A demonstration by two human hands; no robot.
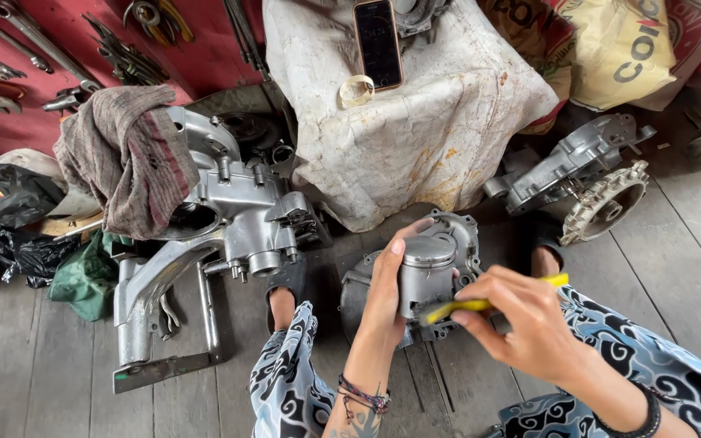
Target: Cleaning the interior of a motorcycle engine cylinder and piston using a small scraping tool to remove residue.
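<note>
Left hand clamped around grey metal piston, held above floor at 6 o'clock of cloth-draped stand. Right hand pinching yellow-handled brush, bristles against piston's side. Risk: piston slipping from 1-hand hold (likely greasy) onto round grey engine cover just beneath, denting both.

Bare floor planks lie open left; the engine casing blocks ahead.
</note>
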